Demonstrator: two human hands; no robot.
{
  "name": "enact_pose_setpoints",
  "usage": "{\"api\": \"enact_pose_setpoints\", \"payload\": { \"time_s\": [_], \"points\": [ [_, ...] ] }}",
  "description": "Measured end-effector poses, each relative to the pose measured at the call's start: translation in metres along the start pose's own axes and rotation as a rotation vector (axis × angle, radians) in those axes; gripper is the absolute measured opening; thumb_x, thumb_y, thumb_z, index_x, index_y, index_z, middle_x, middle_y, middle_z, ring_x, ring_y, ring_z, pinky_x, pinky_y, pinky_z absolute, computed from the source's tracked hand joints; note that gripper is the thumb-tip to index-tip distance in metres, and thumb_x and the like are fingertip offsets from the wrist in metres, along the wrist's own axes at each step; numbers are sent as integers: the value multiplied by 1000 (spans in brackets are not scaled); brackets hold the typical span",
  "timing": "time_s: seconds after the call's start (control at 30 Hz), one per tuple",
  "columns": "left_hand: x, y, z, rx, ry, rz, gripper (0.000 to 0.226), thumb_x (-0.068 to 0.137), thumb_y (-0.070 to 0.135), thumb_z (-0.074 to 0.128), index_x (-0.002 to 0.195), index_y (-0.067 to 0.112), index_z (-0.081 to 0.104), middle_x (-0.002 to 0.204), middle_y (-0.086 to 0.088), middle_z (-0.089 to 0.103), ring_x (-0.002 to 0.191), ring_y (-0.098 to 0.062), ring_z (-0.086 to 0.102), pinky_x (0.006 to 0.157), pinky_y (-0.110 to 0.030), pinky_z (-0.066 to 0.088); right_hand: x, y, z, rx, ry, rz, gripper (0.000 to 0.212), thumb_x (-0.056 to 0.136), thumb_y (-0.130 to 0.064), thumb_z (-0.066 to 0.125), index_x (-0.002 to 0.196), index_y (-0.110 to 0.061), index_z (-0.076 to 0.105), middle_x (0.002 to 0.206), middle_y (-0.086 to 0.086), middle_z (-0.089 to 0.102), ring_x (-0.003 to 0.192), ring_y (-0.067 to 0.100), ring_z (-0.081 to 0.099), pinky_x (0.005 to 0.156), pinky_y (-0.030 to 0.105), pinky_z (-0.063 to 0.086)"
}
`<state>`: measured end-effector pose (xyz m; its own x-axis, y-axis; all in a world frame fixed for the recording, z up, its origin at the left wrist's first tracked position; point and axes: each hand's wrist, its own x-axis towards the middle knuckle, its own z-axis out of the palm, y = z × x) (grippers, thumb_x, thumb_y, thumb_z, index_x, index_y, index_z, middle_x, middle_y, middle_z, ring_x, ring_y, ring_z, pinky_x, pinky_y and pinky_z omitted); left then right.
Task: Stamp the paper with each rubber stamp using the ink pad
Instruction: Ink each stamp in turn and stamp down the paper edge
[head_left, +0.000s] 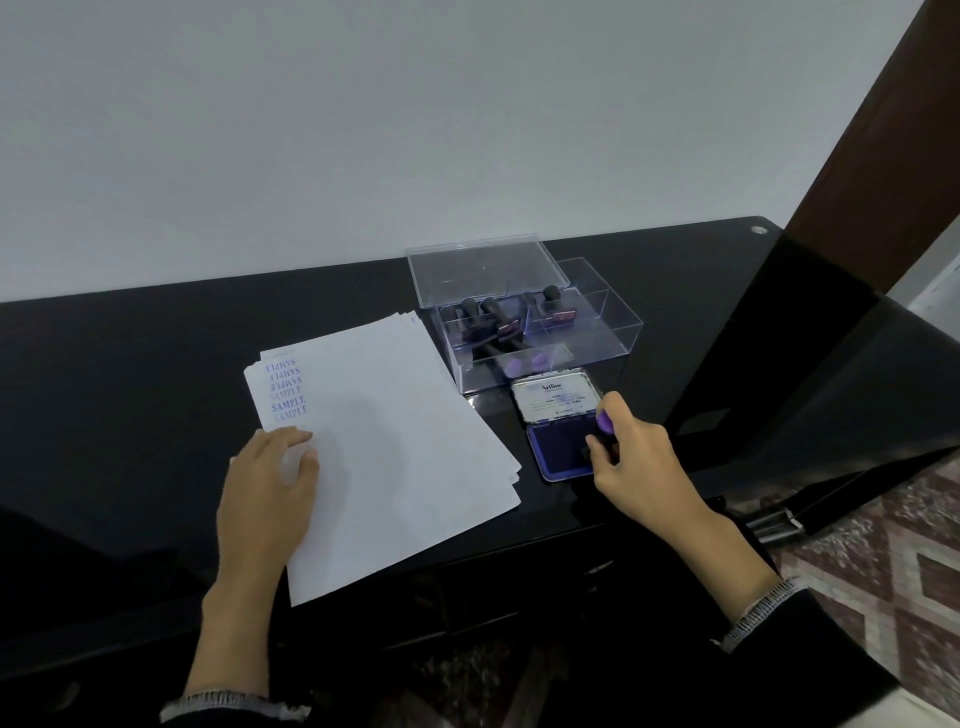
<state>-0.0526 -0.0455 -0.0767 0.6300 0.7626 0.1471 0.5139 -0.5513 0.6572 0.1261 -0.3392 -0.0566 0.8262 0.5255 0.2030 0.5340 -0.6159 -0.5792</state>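
While my right hand (631, 462) grips a stamp (604, 422) by its purple-topped handle, its base sits on the ink pad (558, 451) at centre right of the frame. I judge the stamp light and rigid, best held high on the handle so the face lands flat (a tilt would give a patchy print). My left hand (270, 493) lies released, fingers flat on the paper (384, 467) at lower left, just below the SAMPLE prints (287, 389). Paper is thin and slides easily on the glossy table (130, 364). More stamps wait in the box (535, 332) above.
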Motion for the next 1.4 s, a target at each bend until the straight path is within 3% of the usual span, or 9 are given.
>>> {"api": "enact_pose_setpoints", "payload": {
  "time_s": [0.1,0.23,0.4,0.53,0.7,0.87,1.07,1.3,1.4],
  "points": [
    [0,-9,5,21,8,15,30,97,28,50,124,20,58,141,3,49,142,-18,28,113,-51,28,3,0,-1,30,-14,10,26,88,-7,56,85,-18,33,64,-6,46,49,14,44,49,29,39],
    [1,-10,8,30,18,11,32,96,31,50,125,21,57,143,2,46,140,-21,31,112,-53,29,3,2,0,71,-22,30,27,88,-7,57,85,-19,33,68,-5,48,48,11,42,47,18,34],
    [0,-12,8,60,10,-18,36,96,34,51,129,22,55,150,4,37,145,-15,19,109,-53,32,3,3,0,111,-6,30,28,88,-5,57,84,-19,34,69,-3,49,48,7,45,46,13,35],
    [-1,-9,8,48,23,-38,36,95,34,53,129,22,55,151,3,33,146,-15,14,101,-55,38,2,2,1,91,-3,19,28,88,-6,57,84,-20,33,70,-4,50,49,8,46,49,18,37],
    [-1,-9,7,53,21,-40,37,95,34,54,129,21,54,151,2,34,147,-17,14,103,-55,37,-2,0,3,-13,12,-4,31,87,-8,56,83,-23,29,68,1,49,56,21,51,54,41,47],
    [-2,-8,7,64,17,-43,37,95,34,53,130,22,54,151,1,34,147,-17,14,102,-56,36,-3,-4,5,-119,31,-23,28,87,-9,56,85,-20,30,67,-2,46,58,19,49,54,36,42],
    [-2,-8,7,62,11,-54,37,95,35,52,130,23,54,151,2,34,146,-16,13,101,-55,37,1,-1,1,81,19,48,31,87,-4,57,84,-21,32,73,-6,49,56,14,52,53,25,41],
    [-2,-10,7,8,51,-66,35,95,30,54,128,18,56,147,0,39,145,-17,18,100,-56,38,-4,-5,4,-44,36,9,31,87,-5,56,83,-21,29,65,-4,44,53,15,46,50,34,41],
    [-4,-8,4,-40,84,-74,33,96,24,55,127,16,56,145,-3,41,138,-20,31,98,-50,40,-4,-7,2,-36,31,12,30,87,-6,56,83,-20,30,64,-7,42,51,11,45,48,28,37]
  ]
}}
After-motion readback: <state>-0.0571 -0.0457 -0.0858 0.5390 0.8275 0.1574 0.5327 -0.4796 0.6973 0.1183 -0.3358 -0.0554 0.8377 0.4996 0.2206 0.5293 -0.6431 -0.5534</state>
